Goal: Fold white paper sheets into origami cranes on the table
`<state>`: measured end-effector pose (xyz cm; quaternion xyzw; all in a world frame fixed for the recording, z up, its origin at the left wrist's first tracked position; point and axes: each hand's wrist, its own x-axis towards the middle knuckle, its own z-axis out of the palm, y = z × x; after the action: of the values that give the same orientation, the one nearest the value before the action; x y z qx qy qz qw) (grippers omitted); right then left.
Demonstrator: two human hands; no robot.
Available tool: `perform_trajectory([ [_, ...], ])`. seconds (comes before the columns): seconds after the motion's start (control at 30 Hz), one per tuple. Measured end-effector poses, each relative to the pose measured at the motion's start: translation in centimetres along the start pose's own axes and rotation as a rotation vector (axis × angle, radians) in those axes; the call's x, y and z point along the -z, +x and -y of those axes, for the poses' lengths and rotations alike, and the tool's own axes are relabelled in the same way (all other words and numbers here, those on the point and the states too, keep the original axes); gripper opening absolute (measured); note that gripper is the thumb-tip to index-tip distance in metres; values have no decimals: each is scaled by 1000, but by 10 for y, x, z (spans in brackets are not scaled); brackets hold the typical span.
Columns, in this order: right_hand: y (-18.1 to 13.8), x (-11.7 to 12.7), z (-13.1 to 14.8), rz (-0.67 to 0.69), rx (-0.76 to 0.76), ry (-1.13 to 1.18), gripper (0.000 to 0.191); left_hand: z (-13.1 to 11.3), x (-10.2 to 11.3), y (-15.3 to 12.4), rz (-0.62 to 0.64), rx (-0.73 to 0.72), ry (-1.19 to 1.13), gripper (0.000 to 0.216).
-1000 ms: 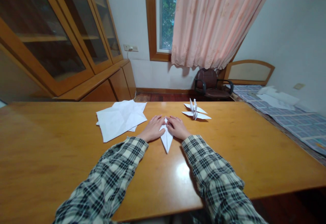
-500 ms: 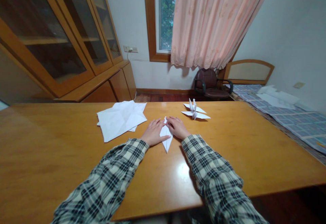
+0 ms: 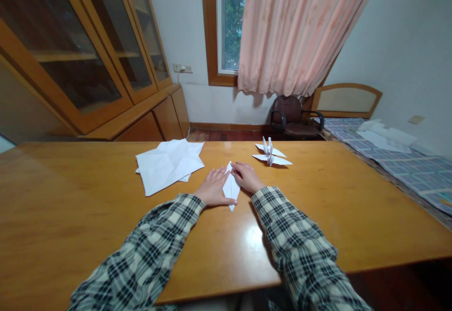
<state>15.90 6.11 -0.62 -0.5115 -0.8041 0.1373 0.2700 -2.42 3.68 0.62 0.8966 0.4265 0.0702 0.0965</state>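
Observation:
A white sheet of paper folded into a narrow diamond (image 3: 231, 188) lies flat on the wooden table, one point toward me. My left hand (image 3: 213, 189) rests along its left side, fingers spread, with the thumb stretched across the lower point and the fingertips at the upper left edge. Curled at the upper right edge is my right hand (image 3: 246, 176), its fingertips pinched together on the paper; the exact grip is partly hidden. Beyond my right hand stand folded paper cranes (image 3: 270, 154) with wings spread, one behind the other.
Several loose white paper sheets (image 3: 169, 165) lie overlapped to the left on the table (image 3: 88, 207). A glass-door cabinet (image 3: 116, 42) is at the left. Past the far edge are a brown armchair (image 3: 291, 115) and a pink curtain (image 3: 293, 33); a bed (image 3: 384, 146) is at the right.
My left thumb has slid down toward the lower point of the folded paper, uncovering more of its middle. My right fingers have curled in slightly at the upper edge.

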Motion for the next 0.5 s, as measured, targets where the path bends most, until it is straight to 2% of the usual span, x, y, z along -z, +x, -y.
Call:
perform_trajectory([
  [0.27, 0, 2, 2, 11, -25, -21, 25, -1, -3, -7, -75, 1, -29, 105],
  [0.5, 0, -1, -2, 40, -7, -22, 28, -3, -4, -9, -84, -2, -37, 99],
])
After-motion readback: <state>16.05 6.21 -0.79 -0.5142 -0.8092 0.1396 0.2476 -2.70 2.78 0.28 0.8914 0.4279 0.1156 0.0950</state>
